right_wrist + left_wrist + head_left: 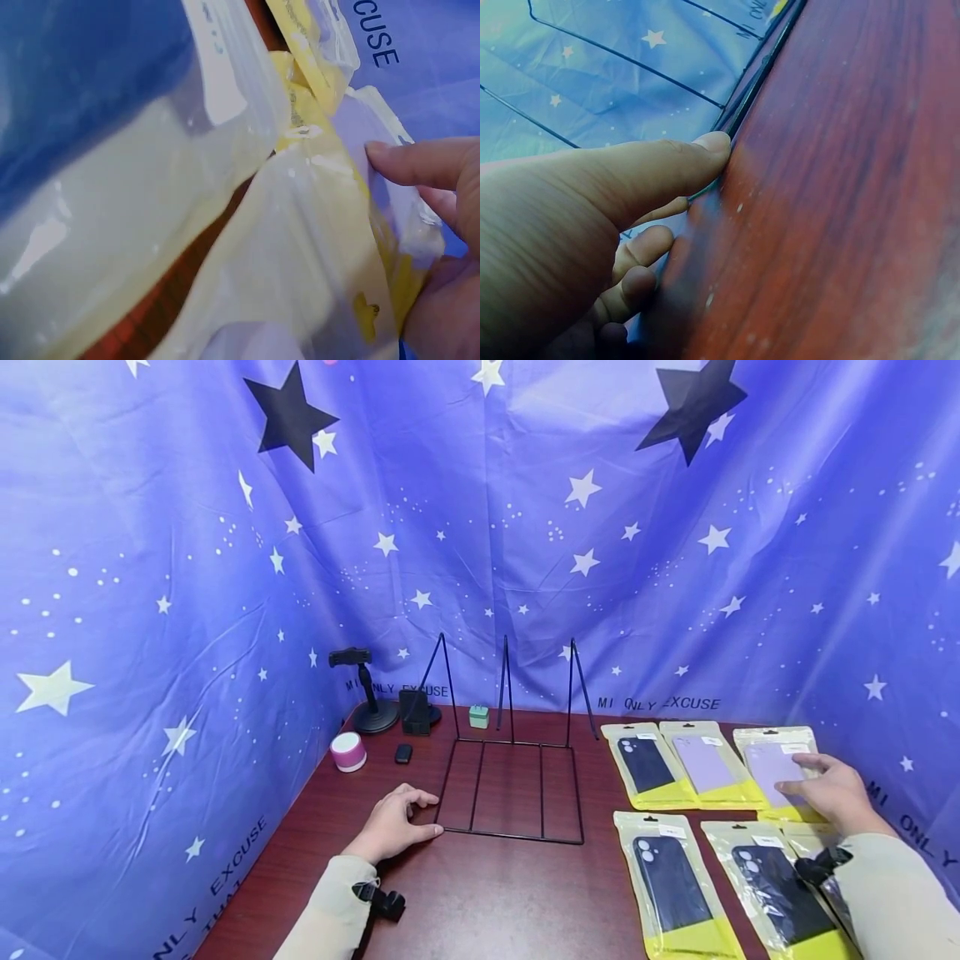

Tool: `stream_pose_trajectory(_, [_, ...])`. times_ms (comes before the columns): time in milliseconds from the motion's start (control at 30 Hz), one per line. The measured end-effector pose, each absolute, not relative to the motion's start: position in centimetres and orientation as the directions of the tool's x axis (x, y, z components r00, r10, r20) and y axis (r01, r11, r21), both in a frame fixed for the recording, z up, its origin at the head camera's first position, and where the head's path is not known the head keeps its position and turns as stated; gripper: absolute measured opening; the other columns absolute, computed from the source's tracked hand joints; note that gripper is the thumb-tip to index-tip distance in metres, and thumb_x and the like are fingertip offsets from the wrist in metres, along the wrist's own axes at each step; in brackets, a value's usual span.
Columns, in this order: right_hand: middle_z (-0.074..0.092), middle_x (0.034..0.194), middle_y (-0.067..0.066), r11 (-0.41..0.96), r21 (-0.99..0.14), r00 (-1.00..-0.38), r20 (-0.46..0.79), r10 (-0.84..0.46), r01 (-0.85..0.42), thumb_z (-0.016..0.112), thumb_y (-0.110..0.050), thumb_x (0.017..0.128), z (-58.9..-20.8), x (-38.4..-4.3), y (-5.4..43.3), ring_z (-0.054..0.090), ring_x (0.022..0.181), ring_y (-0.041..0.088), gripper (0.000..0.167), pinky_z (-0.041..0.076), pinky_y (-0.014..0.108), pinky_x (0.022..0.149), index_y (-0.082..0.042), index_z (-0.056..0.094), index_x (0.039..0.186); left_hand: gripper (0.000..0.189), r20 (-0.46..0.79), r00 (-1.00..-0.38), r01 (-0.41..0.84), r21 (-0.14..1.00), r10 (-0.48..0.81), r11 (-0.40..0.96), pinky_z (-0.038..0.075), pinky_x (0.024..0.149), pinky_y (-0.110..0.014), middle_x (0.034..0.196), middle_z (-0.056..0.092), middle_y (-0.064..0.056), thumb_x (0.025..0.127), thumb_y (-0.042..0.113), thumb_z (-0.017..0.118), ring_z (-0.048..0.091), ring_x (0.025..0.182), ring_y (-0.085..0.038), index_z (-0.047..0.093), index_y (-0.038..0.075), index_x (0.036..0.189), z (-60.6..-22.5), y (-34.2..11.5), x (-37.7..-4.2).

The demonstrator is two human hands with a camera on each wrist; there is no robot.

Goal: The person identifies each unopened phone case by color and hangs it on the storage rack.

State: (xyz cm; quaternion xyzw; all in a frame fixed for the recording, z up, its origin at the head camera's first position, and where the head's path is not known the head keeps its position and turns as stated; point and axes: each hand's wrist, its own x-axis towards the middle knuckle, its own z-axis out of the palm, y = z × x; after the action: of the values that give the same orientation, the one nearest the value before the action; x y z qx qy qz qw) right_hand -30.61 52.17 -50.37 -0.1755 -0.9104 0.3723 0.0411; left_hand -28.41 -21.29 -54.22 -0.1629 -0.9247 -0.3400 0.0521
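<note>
Star-printed cloth (480, 518) backs a dark red table (495, 893). Mid-table, the left hand (399, 823) holds the near-left corner of a wire rack (504, 836); a stray tug could skew it. At far right, the right hand (836, 789) touches a lilac-case pouch (768, 768), whether pinching I cannot tell; too loose a hold might let the slick plastic slip, and a sideways pull could drag neighbouring pouches (703, 764).

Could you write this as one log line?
left hand: touches wire rack near-left corner | right hand: touches back-right lilac packet | surface: red table
</note>
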Motion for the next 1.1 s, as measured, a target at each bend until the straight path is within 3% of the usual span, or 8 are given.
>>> stream_pose_trajectory(200, [0.019,0.160,0.042,0.612,-0.754,-0.927,0.012,0.374,0.237,0.076,-0.017,0.092,-49.6,-30.2,51.9,0.022,0.144,0.065,0.077,0.026,0.072,0.111,0.008,0.037,0.155,0.044,0.210,-0.940,0.339,0.615,0.267,0.712,0.048,0.080,-0.034,0.102,0.060,0.009,0.078,0.040,0.093,0.053,0.087,-0.012,0.077,0.025,0.116,-54.2,-21.3,-28.4])
stream_pose_trajectory(333, [0.028,0.161,0.037,0.601,-0.773,-0.902,0.092,0.423,0.202,0.072,-0.015,0.094,-49.1,-30.2,51.8,0.036,0.139,0.052,0.069,0.049,0.039,0.094,-0.001,0.045,0.155,0.044,0.207,-0.941,0.337,0.618,0.267,0.711,0.048,0.080,-0.035,0.102,0.060,0.009,0.078,0.041,0.093,0.053,0.088,-0.012,0.077,0.025,0.116,-54.2,-21.3,-28.4])
stream_pose_trajectory(467, [0.047,0.148,0.031,0.577,-0.803,-0.847,0.198,0.493,0.148,0.072,-0.013,0.093,-48.2,-30.7,51.0,0.056,0.101,0.025,0.057,0.044,0.017,0.064,-0.017,0.060,0.149,0.044,0.208,-0.942,0.335,0.625,0.263,0.705,0.048,0.080,-0.035,0.102,0.060,0.009,0.078,0.041,0.094,0.053,0.088,-0.013,0.077,0.026,0.116,-54.3,-21.4,-28.5])
stream_pose_trajectory(567, [0.059,0.130,0.013,0.510,-0.854,-0.799,0.231,0.555,0.107,0.072,-0.009,0.090,-47.1,-31.1,50.0,0.051,0.083,0.000,0.054,0.045,0.012,0.061,-0.028,0.068,0.141,0.044,0.212,-0.942,0.336,0.630,0.261,0.701,0.048,0.080,-0.035,0.101,0.060,0.008,0.078,0.041,0.094,0.053,0.088,-0.013,0.077,0.026,0.115,-54.4,-21.4,-28.5])
stream_pose_trajectory(633, [0.059,0.122,-0.003,0.453,-0.887,-0.768,0.227,0.599,0.091,0.072,-0.006,0.089,-46.2,-31.2,49.2,0.049,0.081,-0.007,0.056,0.044,0.009,0.063,-0.033,0.070,0.138,0.044,0.210,-0.942,0.334,0.630,0.260,0.701,0.048,0.080,-0.035,0.101,0.060,0.009,0.078,0.041,0.094,0.053,0.088,-0.013,0.077,0.027,0.115,-54.4,-21.4,-28.5])
stream_pose_trajectory(767, [0.059,0.122,-0.014,0.378,-0.924,-0.711,0.232,0.664,0.052,0.071,-0.004,0.088,-44.4,-31.0,47.8,0.049,0.090,-0.007,0.058,0.043,0.008,0.070,-0.036,0.071,0.136,0.044,0.213,-0.941,0.337,0.630,0.262,0.699,0.048,0.080,-0.034,0.101,0.060,0.009,0.078,0.041,0.094,0.053,0.087,-0.012,0.077,0.027,0.116,-54.5,-21.4,-28.5])
stream_pose_trajectory(967, [0.060,0.133,-0.013,0.331,-0.944,-0.687,0.251,0.681,-0.017,0.073,-0.001,0.087,-41.9,-29.7,45.3,0.050,0.107,-0.002,0.062,0.042,0.006,0.079,-0.037,0.070,0.138,0.043,0.238,-0.931,0.364,0.617,0.276,0.698,0.047,0.078,-0.032,0.100,0.060,0.011,0.078,0.039,0.094,0.053,0.086,-0.011,0.077,0.025,0.115,-54.4,-21.3,-28.5])
stream_pose_trajectory(1100, [0.058,0.139,-0.009,0.404,-0.911,-0.675,0.353,0.648,-0.088,0.074,-0.003,0.087,-40.3,-29.0,42.8,0.052,0.109,0.001,0.064,0.043,0.007,0.079,-0.036,0.068,0.141,0.043,0.241,-0.931,0.366,0.616,0.276,0.697,0.047,0.078,-0.031,0.099,0.059,0.011,0.078,0.040,0.094,0.052,0.085,-0.011,0.077,0.025,0.115,-54.4,-21.4,-28.5])
